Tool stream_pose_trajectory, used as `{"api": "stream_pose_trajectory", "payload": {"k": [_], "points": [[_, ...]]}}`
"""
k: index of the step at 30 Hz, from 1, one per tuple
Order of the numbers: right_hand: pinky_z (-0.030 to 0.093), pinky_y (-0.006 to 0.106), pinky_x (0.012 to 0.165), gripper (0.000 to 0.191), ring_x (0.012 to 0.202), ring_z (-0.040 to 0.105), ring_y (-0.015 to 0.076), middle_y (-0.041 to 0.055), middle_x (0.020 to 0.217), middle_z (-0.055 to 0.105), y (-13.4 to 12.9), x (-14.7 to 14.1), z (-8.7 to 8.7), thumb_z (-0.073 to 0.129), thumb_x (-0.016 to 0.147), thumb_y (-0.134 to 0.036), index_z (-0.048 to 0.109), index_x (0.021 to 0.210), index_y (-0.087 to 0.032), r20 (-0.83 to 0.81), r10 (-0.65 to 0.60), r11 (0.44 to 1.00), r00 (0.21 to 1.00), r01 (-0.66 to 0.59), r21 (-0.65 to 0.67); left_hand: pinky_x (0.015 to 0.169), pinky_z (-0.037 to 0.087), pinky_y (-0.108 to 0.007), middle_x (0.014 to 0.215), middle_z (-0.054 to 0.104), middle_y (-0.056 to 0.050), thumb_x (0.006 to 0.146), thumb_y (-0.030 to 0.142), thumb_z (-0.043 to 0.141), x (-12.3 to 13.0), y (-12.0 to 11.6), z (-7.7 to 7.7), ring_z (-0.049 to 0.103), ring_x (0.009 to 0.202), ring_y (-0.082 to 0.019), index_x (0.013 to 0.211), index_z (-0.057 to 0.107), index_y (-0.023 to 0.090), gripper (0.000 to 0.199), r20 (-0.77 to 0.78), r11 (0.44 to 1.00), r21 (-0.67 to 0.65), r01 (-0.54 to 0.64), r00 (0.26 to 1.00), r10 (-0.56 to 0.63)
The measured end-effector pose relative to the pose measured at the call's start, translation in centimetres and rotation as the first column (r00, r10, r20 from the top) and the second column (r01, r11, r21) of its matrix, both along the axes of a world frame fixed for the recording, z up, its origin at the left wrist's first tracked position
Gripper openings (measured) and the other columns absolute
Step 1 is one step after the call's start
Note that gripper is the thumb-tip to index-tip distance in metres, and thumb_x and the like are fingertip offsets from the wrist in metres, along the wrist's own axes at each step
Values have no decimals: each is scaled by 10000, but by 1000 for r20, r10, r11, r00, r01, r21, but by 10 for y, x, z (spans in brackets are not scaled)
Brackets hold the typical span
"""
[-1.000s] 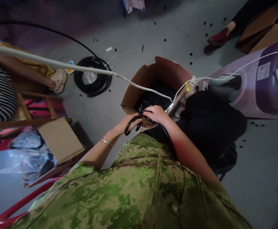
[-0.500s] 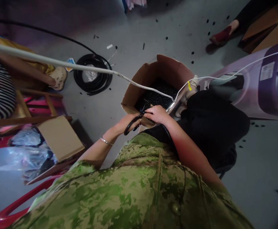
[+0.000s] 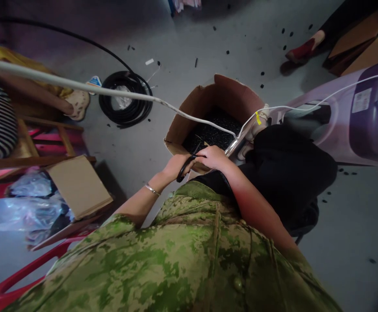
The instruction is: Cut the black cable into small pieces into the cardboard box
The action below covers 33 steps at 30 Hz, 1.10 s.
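Observation:
My left hand (image 3: pixel 176 167), with a bracelet at the wrist, is closed round the black handles of a pair of scissors (image 3: pixel 182 170). The blades point up toward the fingers of my right hand (image 3: pixel 212 157) and are partly hidden. That hand is closed in a pinch on a thin black tube (image 3: pixel 225 180), which trails down along the inside of the forearm. Both hands meet over the near edge of an open cardboard box (image 3: pixel 237 89). Many small black cut pieces (image 3: pixel 213 125) fill its bottom.
A white cable (image 3: pixel 117 92) crosses in front of the box. Coiled black tubing (image 3: pixel 106 102) lies on the floor to the left, near another person's shoe (image 3: pixel 78 105). A purple-and-white machine (image 3: pixel 341 112) stands at right. A red chair (image 3: pixel 10 290) and a cardboard flap (image 3: pixel 80 186) are at lower left.
My left hand has moved right, closer to my right hand, and the scissor handles have come together. My right hand has barely moved.

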State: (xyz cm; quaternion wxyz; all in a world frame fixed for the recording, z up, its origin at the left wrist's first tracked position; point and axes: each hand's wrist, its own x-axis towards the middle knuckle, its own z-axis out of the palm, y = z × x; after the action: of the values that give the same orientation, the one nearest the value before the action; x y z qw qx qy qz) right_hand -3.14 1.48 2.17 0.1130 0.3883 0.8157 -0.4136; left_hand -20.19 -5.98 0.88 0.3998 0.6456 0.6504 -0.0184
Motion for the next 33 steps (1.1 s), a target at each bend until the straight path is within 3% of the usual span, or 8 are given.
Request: {"api": "stream_pose_trajectory", "payload": {"k": [8,13,15,18,22,24,29,33], "points": [[421,240,674,289,887,663,177,58,997,746,4,-1,-8,536,931,-417,759,936,-233,54,-139,990,989,140,-27,646,476,-252,696,716,-56,907,392,461,-10,3,-4,667,681,-191,887,638,186,272,7,993,71,-99,995,99],[432,210,649,208,746,664,134,31,860,750,6,3,-6,578,906,-309,748,857,-201,-24,-238,963,971,233,-134,681,500,-251,747,730,-43,887,379,467,-12,0,-4,675,721,-173,983,648,158,301,225,985,-29,-171,959,173],[428,199,599,199,631,644,111,18,782,741,6,5,-4,573,903,-272,736,830,-183,-55,-321,928,945,302,-218,698,512,-263,833,741,-65,881,392,469,-11,-1,-3,682,781,-180,1074,635,134,363,368,973,-95,-209,901,230],[414,186,515,202,489,584,79,22,718,724,4,8,-1,585,898,-267,709,789,-151,-55,-493,825,868,446,-346,711,520,-284,955,739,-109,875,394,482,-11,-2,0,687,867,-199,1234,566,94,475,509,946,-218,-238,799,319],[393,164,465,207,432,534,53,25,659,696,2,9,6,628,878,-273,670,734,-132,-58,-628,718,776,549,-428,724,522,-296,1000,732,-123,883,384,497,-13,-2,1,687,890,-206,1281,535,91,496,573,947,-284,-153,764,295],[390,161,461,205,428,526,48,18,647,687,1,10,8,621,878,-255,659,718,-132,-101,-638,716,764,539,-444,715,523,-294,985,736,-112,886,394,505,-13,-3,-2,686,882,-207,1272,548,105,484,574,953,-283,-109,777,260],[411,176,492,196,438,542,56,-5,616,663,0,9,8,620,862,-236,661,699,-136,-164,-574,778,802,471,-416,717,522,-288,941,741,-91,887,415,515,-10,-5,-10,677,866,-202,1240,589,121,466,540,965,-246,-90,814,213],[398,173,476,197,425,537,53,-23,604,646,0,8,4,606,869,-250,674,719,-142,-153,-530,810,834,444,-382,738,527,-293,1012,734,-100,874,418,534,-9,-2,-6,675,898,-211,1225,602,120,465,536,969,-230,-87,820,200]]}}
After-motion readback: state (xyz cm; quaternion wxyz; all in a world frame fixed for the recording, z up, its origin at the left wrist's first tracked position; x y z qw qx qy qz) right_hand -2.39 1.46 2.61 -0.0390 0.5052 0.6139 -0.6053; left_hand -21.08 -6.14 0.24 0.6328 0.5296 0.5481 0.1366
